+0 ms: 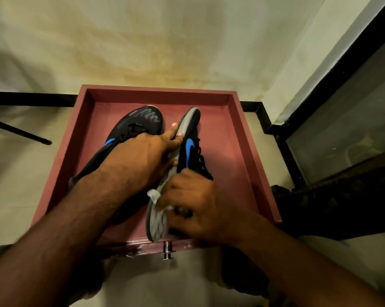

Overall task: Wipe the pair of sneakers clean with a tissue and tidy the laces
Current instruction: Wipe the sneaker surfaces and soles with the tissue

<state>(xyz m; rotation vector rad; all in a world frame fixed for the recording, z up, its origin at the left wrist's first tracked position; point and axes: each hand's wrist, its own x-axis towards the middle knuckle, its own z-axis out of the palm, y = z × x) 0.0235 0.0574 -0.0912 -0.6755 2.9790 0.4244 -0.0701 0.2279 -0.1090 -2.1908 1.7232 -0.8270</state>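
Two black sneakers with blue logos sit in a dark red tray (249, 138). The left sneaker (140, 121) lies flat, toe pointing away, partly hidden by my arm. The right sneaker (190, 140) is tipped on its side, grey sole facing left, black laces hanging to the right. My left hand (140, 160) grips this tipped sneaker around the middle of the sole. My right hand (196, 204) presses a crumpled white tissue (156, 197) against the sole near the heel.
The tray has a metal knob (167, 251) on its near edge and rests on a pale floor by a stained wall. A black-framed glass panel (342, 134) stands to the right, with a dark mat (333, 209) below it. A thin black rod (18, 131) lies at left.
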